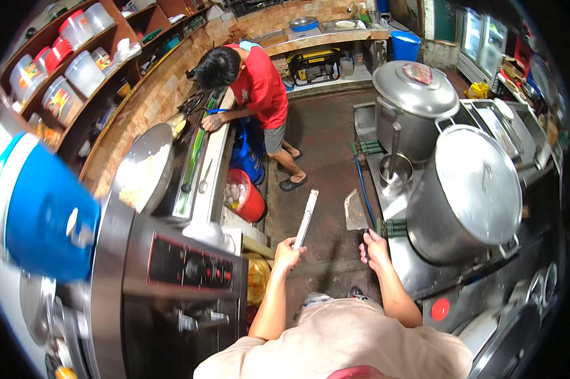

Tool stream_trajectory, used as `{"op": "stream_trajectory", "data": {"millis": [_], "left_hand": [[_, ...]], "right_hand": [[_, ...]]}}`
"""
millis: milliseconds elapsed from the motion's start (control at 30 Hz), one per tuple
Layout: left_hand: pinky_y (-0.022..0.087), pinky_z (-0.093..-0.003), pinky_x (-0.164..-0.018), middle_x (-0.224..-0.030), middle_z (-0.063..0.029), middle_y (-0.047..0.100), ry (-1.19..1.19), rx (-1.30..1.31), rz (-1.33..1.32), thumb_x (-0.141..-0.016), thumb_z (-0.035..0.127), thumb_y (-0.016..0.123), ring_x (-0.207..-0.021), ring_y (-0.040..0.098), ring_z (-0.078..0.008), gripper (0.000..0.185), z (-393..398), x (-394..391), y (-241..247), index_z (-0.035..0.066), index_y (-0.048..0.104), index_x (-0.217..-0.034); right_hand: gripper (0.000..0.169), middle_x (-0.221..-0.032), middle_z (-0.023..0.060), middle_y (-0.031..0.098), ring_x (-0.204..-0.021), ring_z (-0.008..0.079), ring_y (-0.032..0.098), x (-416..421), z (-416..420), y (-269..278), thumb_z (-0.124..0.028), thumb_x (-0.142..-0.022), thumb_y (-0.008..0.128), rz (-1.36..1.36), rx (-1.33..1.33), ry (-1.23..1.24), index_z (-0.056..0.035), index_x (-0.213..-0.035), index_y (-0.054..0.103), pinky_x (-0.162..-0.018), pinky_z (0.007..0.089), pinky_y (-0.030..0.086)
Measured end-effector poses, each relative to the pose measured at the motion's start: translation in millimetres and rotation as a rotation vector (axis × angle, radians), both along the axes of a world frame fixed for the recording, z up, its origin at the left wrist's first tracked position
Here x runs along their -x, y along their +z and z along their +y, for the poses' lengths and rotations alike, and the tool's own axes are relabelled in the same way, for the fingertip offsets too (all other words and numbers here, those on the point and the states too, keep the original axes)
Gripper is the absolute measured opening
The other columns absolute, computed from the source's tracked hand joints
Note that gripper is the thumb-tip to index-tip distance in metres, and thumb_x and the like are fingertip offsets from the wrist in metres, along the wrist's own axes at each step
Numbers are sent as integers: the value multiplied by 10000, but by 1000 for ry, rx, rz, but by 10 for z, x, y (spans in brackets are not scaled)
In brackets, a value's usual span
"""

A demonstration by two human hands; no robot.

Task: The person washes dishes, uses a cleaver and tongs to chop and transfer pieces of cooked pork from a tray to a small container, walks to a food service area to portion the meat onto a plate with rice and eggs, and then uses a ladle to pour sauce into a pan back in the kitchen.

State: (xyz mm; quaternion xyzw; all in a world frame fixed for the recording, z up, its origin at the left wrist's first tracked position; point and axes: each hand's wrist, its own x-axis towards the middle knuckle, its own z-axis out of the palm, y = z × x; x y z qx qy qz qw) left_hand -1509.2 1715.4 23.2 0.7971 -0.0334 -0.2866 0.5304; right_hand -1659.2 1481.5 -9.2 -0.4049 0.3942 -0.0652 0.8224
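My left hand (289, 253) is closed round the lower end of a long, narrow, whitish bar (307, 219), which points up and slightly right; its exact kind I cannot tell. In my right hand (375, 250) is the dark handle of a cleaver-like tool with a broad metal blade (355, 212), possibly a scraper, the blade pointing away from me. Both things are held apart above the dark floor (323, 156). A blue hose (364, 184) runs just right of the blade.
Large lidded metal pots (465, 194) stand on the right-hand stove. At the left counter a person in a red shirt (266, 90) bends forward. A red bucket (247, 196) holding white round things is by that counter. Nearer are a wok (145, 166), a steel oven (181, 293) and a blue container (43, 208).
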Motion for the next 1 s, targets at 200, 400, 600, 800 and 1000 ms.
{"op": "stream_trajectory", "data": {"millis": [200,400,600,800,1000], "left_hand": [[499,-316,-686,-807,-111,676,31,-124,-131,-719,135,747,-717,630,-181,429,-957,-1845,-337,-34,645,-1100],[492,-362,-793,-871,-152,688,-115,-76,-386,-735,174,739,-850,667,-239,356,-3093,-4431,-292,4,651,-1035],[495,-353,-802,-960,-167,683,-197,65,-587,-772,266,743,-904,661,-259,475,-5713,-6632,756,-14,608,-1132],[478,-324,-596,-688,-70,649,-167,179,-711,-858,366,690,-621,619,-168,385,-7319,-9056,630,0,639,-970],[488,-419,-716,-802,-213,666,-72,44,-540,-858,399,662,-810,648,-360,403,-7945,-11264,1428,-2,672,-895]], "right_hand": [[504,-577,20,481,-370,105,397,-2248,-1706,353,-165,-963,535,70,511,54,-83,-1437,382,-300,278,292],[407,-1081,258,642,-1026,403,617,-4207,-2990,347,-146,-903,581,127,1328,-226,24,-1269,533,-873,399,486],[402,-830,100,647,-684,132,538,-5415,-3825,611,-118,-941,542,141,968,-392,-18,-1329,503,-635,263,449],[465,-612,-55,462,-449,24,363,-7282,-5069,103,-111,-974,516,-32,632,-567,-102,-1427,411,-373,218,300],[479,-574,-41,460,-397,37,381,-9761,-7163,206,-175,-978,537,-233,751,-406,-65,-1424,402,-342,224,304]]}}
